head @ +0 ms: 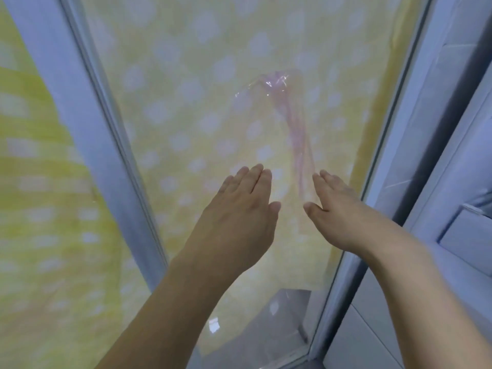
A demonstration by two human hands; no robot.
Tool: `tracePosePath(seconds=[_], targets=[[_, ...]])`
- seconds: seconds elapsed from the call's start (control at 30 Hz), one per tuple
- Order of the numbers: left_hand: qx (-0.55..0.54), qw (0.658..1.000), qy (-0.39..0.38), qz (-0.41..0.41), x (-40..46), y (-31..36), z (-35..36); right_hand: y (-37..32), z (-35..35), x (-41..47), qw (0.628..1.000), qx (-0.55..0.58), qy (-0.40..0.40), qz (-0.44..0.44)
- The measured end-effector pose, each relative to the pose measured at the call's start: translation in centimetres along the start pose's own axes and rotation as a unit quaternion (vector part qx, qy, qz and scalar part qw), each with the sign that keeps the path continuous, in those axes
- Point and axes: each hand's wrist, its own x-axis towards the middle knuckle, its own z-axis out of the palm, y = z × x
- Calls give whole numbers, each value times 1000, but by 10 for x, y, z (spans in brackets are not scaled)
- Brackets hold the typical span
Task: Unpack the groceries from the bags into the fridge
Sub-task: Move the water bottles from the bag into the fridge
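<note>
I am holding both my hands out in front of me, palms down, fingers straight and close together, gripping nothing. My left hand (241,209) is hovering just left of a thin, clear plastic bag (279,123) tinged pink; my right hand (338,209) is hovering just right of the bag's lower end, thumb stuck out toward it. I cannot tell whether either hand is touching the film. The bag is lying stretched out between and beyond my fingertips, its long axis running away from me, with a bunched, knotted end pointing to the far side and a pink gathered strip trailing back toward my right thumb. It is sitting over a glass panel (186,89) with yellow cloth with pale dots (40,182) showing behind it, framed by white rails (80,102). The picture is blurred.
</note>
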Motion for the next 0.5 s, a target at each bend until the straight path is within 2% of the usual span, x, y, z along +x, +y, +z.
tracePosePath(seconds=[0.3,0.5], targets=[[30,991,51,-117,-109,-52,-52,-115,18,-35,989,-3,-8,-148],[88,967,61,-232,-180,-78,-82,-187,30,-58,959,-1,-10,-285]])
